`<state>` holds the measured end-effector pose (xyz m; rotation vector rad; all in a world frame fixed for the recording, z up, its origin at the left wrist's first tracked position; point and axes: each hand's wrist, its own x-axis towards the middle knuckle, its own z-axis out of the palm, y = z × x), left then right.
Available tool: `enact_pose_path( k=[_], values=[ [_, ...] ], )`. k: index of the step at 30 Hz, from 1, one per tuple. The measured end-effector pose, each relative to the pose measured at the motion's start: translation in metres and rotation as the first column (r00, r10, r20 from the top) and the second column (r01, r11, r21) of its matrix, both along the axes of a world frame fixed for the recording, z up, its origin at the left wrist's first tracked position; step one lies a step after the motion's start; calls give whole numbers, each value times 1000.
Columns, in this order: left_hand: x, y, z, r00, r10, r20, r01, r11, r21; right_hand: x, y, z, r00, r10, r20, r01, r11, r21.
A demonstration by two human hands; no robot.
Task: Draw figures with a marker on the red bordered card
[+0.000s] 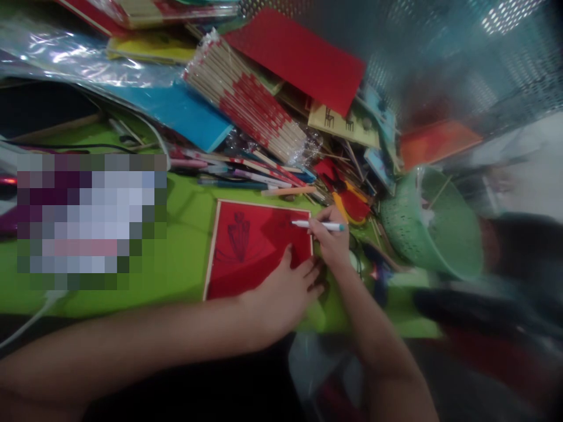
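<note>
A red board [259,258] with a pale edge lies on the green tabletop, dark line drawing on its left half and fainter marks at the upper right. My right hand [333,240] grips a white marker [323,225] with a teal end, its tip over the board's upper right part. Across the board's lower right lies my left hand [285,287], fingers spread and pointing right, holding nothing. Whether the marker tip touches the surface, I cannot tell.
Behind the board lie several pens [264,179], a plastic-wrapped bundle of sticks [250,97], a red sheet [303,55] and orange-handled scissors [349,199]. At right stands a green basket [457,234]. A pixelated patch covers something at left, where a white cable [48,302] runs.
</note>
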<state>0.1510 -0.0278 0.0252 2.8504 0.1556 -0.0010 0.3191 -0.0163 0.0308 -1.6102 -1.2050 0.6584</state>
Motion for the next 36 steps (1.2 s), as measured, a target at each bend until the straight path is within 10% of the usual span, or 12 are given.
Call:
enact_pose_path(
  k=[28,36],
  values=[
    [-1,-1,-3,999,9,51,-11,1000,27,1,0,0,1000,-19,-7,20,1000,19],
    [-1,0,-8,995,27,99,-30,999,26,10,2,-11,969,-91,-232,108,992,64]
  ],
)
